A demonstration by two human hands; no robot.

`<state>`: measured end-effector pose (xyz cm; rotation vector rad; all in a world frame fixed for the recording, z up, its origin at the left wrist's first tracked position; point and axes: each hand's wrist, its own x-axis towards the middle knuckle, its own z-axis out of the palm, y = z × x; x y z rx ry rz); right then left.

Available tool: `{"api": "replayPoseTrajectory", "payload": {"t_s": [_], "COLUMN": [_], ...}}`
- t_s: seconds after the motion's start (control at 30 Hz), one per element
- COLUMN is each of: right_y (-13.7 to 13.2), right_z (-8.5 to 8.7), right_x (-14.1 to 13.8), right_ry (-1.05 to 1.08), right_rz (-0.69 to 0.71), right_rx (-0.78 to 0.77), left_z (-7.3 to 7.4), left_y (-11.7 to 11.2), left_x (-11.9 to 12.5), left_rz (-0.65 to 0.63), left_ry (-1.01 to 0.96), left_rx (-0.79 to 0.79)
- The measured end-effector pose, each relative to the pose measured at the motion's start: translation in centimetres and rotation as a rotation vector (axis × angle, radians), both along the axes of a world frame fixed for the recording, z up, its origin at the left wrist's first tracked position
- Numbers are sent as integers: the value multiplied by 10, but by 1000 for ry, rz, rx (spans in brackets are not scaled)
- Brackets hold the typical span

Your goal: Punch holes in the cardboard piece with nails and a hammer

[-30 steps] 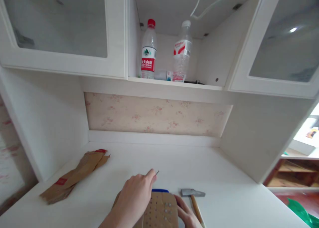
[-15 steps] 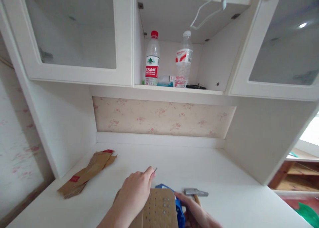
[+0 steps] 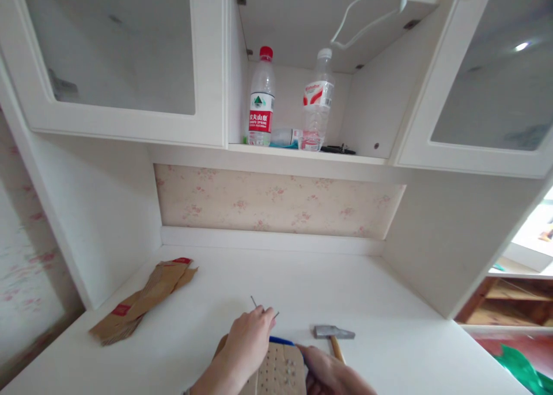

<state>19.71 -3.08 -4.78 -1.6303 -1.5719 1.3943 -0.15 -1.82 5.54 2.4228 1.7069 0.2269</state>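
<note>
Over tabletop point(image 3: 280, 268), left fingers point(image 3: 271, 314) closed round nails point(image 3: 253, 301) splayed forward, right fingers point(image 3: 311, 356), hold unclear

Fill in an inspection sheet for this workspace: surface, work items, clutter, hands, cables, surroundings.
Surface: white countertop, no spills seen.
Work items: cardboard piece with rows of small dark spots and some grey ones; blue item at its far edge; hammer lying to the right.
Clutter: folded brown cardboard strip at left.
Left hand: pinching thin metal pieces.
Right hand: at the cardboard piece's right edge; grip partly hidden.
Cables: none certain; white loop hangs above, cable or hanger unclear.
Surroundings: red-capped bottle and white-capped bottle upright in the overhead compartment; floral wallpaper behind.
</note>
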Motion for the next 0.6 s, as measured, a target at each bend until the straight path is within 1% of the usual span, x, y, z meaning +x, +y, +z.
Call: {"api": "replayPoseTrajectory", "payload": {"t_s": [0.1, 0.17, 0.2, 0.27, 0.37, 0.4, 0.43, 0.5, 0.6], "right_y": [8, 10, 9, 4, -11, -18, -25, -38, -52], "right_z": [-1, -1, 1, 8, 23, 26, 27, 24, 6], "right_x": [-4, -7, -7, -7, -3, -2, -2, -3, -7], "right_ry": [-97, -138, -144, -127, -58, -43, -34, -26, -41], "right_rz": [27, 11, -10, -73, -191, -194, -190, -116, 21], "right_rx": [-137, -152, -128, -32, 133, 170, 218, 307, 407], "left_z": [-8, -10, -11, -11, -13, -15, -17, -21, -28], "left_y": [4, 8, 10, 14, 18, 19, 19, 19, 18], "left_x": [0, 0, 0, -1, -1, 0, 0, 1, 2], "left_rz": [22, 32, 33, 25, 7, 3, 1, 3, 5], "left_ry": [-1, -1, -3, -12, -30, -36, -43, -57, -83], "left_rx": [6, 11, 12, 14, 19, 23, 28, 39, 50]}}
